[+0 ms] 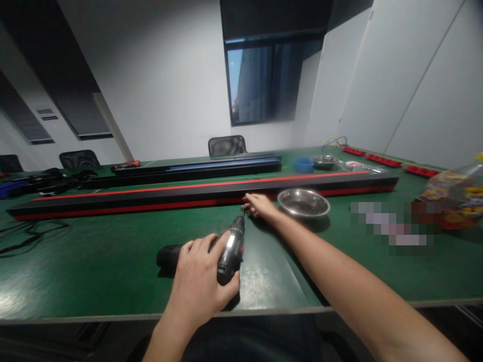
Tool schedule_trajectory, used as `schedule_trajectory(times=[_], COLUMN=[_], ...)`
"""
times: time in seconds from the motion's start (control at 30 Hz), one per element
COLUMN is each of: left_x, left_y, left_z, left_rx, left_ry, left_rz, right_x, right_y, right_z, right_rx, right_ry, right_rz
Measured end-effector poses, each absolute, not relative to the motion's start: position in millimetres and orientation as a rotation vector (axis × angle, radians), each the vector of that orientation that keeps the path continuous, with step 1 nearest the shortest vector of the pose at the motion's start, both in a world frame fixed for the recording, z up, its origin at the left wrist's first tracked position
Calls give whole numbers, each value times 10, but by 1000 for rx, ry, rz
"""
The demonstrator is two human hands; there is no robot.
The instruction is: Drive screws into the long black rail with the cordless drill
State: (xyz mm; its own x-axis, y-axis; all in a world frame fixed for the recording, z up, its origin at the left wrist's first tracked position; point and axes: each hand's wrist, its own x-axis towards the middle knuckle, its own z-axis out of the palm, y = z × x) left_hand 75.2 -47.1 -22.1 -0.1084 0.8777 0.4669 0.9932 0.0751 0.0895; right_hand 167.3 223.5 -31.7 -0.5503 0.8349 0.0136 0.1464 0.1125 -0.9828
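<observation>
My left hand [202,274] is wrapped round a grey and black cordless drill [231,254] that lies on its side on the green table. The drill's bit points away from me, towards the long bar. At the tip of the bit my right hand [258,205] has its fingers pinched together; whatever they hold is too small to make out. Just beyond them runs the long black bar with red stripes [181,193]. A round metal bowl [304,203] with small dark pieces in it sits to the right of my right hand.
More black bars [211,170] lie farther back, with a blue bowl [303,164] and another metal bowl [324,161] near their right end. A plastic bottle [470,193] stands at the right. Black cables [33,234] lie at the left. The table's front edge [94,318] is close to me.
</observation>
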Motion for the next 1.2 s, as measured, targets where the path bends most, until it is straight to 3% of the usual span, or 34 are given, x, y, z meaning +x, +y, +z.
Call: schedule_trajectory(times=[1.2], left_x=[753], left_y=[-457], left_z=[-231], left_rx=[-1876], left_ry=[-2051], left_rz=[-568], right_x=[1699], right_y=[2200], right_z=[-281], right_rx=[-956], right_ry=[-1749], right_rz=[1485])
